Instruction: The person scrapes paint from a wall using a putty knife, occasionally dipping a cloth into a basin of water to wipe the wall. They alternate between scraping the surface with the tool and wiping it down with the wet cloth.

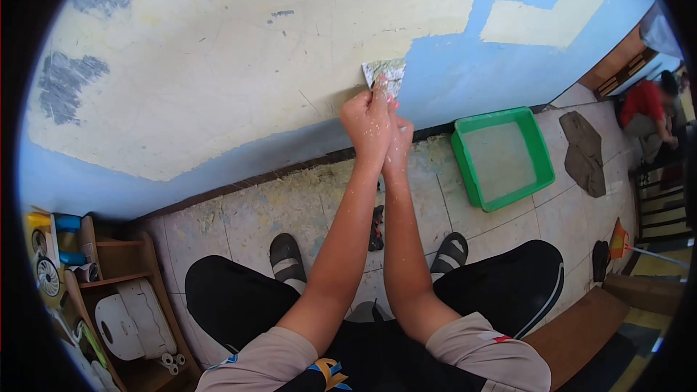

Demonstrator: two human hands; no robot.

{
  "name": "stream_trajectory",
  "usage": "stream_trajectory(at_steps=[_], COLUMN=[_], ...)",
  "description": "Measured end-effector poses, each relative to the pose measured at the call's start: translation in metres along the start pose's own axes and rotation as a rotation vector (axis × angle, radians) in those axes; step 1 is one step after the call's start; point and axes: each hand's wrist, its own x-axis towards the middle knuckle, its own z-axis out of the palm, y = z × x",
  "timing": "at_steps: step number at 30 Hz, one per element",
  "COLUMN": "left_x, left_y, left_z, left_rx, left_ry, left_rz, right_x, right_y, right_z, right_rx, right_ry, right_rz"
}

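A scraper (386,75) with a wide, paint-spattered blade lies against the wall (218,65), at the border between bare cream surface and blue paint. My left hand (367,117) is closed on the scraper, a finger stretched along the blade. Close beside and partly behind it, my right hand (398,138) is closed at the scraper's handle, which the hands hide. White flecks dot both hands and forearms.
A green basin (475,181) stands on the tiled floor to the right, with a brown cloth (583,152) beyond it. Wooden shelves (149,254) are at the lower left. A person in red (642,105) crouches at the far right. A wooden bench (581,327) is lower right.
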Motion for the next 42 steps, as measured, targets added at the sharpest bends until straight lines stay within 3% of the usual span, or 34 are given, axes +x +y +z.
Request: stream_trajectory(at_steps=[8, 20, 24, 27, 30, 36, 42], left_x=[-0.020, -0.014, -0.004, 0.011, 0.014, -0.014, -0.017], left_y=[-0.071, -0.077, -0.055, 0.030, 0.045, -0.031, -0.065], left_z=[-0.018, -0.013, 0.001, 0.021, 0.024, -0.003, -0.008], left_rx=[0.048, 0.008, -0.090, -0.189, -0.175, -0.067, -0.127], left_ry=[0.036, 0.030, 0.048, 0.027, -0.012, 0.103, 0.096], left_rz=[-0.104, -0.137, -0.006, 0.058, 0.038, -0.132, -0.180], right_x=[-0.007, 0.003, 0.014, 0.019, 0.018, 0.000, 0.001], right_y=[0.081, 0.077, 0.041, -0.052, -0.070, 0.025, 0.059], right_z=[-0.033, -0.036, -0.023, 0.004, 0.010, -0.022, -0.034], right_rx=[-0.046, -0.138, -0.196, -0.099, -0.069, -0.218, -0.242], right_ry=[0.035, 0.023, 0.032, -0.079, -0.070, 0.019, 0.030], right_rz=[0.112, 0.085, -0.025, -0.110, -0.107, 0.045, 0.033])
